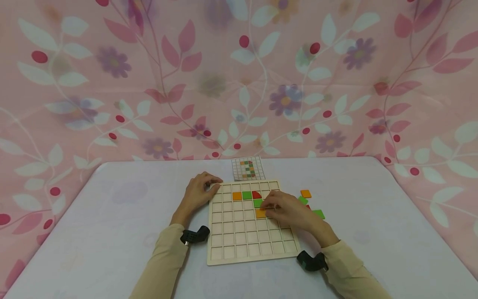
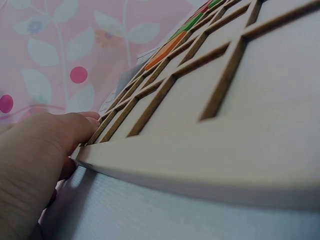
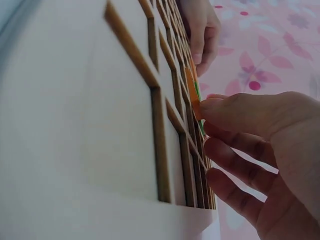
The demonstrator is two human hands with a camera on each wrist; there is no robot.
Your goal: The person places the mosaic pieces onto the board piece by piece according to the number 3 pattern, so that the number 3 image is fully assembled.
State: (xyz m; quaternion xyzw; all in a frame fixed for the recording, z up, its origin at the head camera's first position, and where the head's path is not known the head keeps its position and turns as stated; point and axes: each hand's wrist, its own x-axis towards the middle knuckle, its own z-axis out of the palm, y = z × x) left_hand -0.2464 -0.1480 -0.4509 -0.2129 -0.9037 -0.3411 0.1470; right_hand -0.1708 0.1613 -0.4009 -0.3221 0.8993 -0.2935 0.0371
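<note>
A wooden grid board (image 1: 239, 238) lies on the table. At its far left corner my left hand (image 1: 198, 191) holds the edge; in the left wrist view, a digit lies over the rim and other fingers are lower, partly hidden. My right hand (image 1: 289, 209) pinches an orange square tile (image 1: 260, 213) at a cell right of the board's middle. The right wrist view shows that tile slightly tilted against the grid. Above it in the grid sit a green tile (image 1: 258, 203), a red rounded tile (image 1: 256, 194), another green tile (image 1: 247, 195) and an orange tile (image 1: 237, 196).
Behind the board lies a printed pattern card (image 1: 239, 170) with a coloured grid. Loose tiles lie right of the board: an orange one (image 1: 306, 194), a green one (image 1: 318, 214), and others partly behind my right hand. A floral cloth (image 1: 239, 104) hangs behind the white table (image 1: 130, 207).
</note>
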